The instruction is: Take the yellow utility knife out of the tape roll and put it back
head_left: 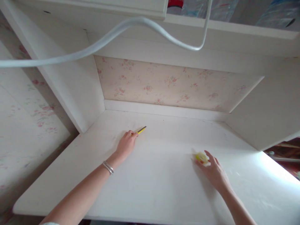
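Note:
My left hand [127,141] is over the left half of the white desktop, its fingers closed on a slim yellow-and-dark tool [141,130]. The tool's far end points to the back right. Its near part is hidden under my fingers, and its exact kind cannot be made out. On the right, my right hand [213,170] has its thumb and fingers curved around a small round yellow roll of tape [201,157], close to the desktop. The two hands are well apart.
The white desktop [150,184] has side panels left and right and a floral back wall [164,82]. A white cable [138,21] hangs across the upper view. Above, a shelf [225,26] holds clear plastic packages. Dark reddish items [287,156] show at the far right.

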Available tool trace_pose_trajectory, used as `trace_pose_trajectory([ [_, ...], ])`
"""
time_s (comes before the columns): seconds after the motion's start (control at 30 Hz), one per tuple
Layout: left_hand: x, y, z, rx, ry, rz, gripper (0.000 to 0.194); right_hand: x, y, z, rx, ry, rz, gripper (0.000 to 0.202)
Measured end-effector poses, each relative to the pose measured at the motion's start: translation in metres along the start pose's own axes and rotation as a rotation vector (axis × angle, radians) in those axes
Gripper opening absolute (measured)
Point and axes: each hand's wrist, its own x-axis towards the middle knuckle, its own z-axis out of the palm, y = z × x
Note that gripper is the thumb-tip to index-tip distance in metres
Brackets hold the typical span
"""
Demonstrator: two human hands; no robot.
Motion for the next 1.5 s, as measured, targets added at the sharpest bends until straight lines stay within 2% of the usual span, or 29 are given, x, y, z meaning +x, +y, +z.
trace_pose_trajectory([
  [0.13,-0.01,-0.048,-0.012,0.054,0.034,-0.116,0.025,0.01,0.0,0.006,-0.072,-0.068,0.031,0.063],
  [0.23,-0.016,-0.071,-0.014,0.073,0.048,-0.152,0.025,0.014,-0.011,0.011,-0.079,-0.06,0.07,0.062],
  [0.3,-0.019,-0.08,-0.014,0.08,0.058,-0.163,0.026,0.013,-0.029,0.018,-0.047,-0.065,0.029,0.061],
  [0.4,-0.022,-0.088,-0.012,0.07,0.074,-0.181,0.025,0.007,-0.076,0.036,0.067,-0.09,-0.09,0.057],
  [0.53,-0.025,-0.092,-0.011,0.066,0.095,-0.198,0.023,-0.007,-0.168,0.068,0.285,-0.195,-0.287,0.05],
  [0.7,-0.028,-0.093,-0.016,-0.018,0.166,-0.215,0.021,-0.023,-0.277,0.108,0.413,-0.327,-0.495,0.047],
  [0.8,-0.029,-0.09,-0.022,-0.099,0.207,-0.157,0.021,-0.03,-0.322,0.128,0.414,-0.356,-0.533,0.048],
  [0.9,-0.029,-0.085,-0.026,-0.137,0.199,-0.077,0.023,-0.034,-0.349,0.142,0.441,-0.373,-0.558,0.047],
  [1.0,-0.028,-0.084,-0.024,-0.096,0.141,-0.056,0.024,-0.036,-0.359,0.147,0.45,-0.416,-0.55,0.054],
  [1.1,-0.029,-0.086,-0.017,-0.038,0.092,-0.068,0.023,-0.039,-0.353,0.141,0.483,-0.433,-0.552,0.062],
  [1.23,-0.031,-0.091,-0.01,-0.022,0.096,-0.059,0.023,-0.057,-0.316,0.12,0.568,-0.416,-0.577,0.071],
  [1.37,-0.019,-0.098,-0.013,-0.045,0.132,-0.064,0.023,-0.083,-0.269,0.097,0.622,-0.448,-0.529,0.055],
  [1.5,0.011,-0.108,-0.023,0.013,0.139,-0.091,0.024,-0.092,-0.249,0.088,0.706,-0.421,-0.484,0.039],
])
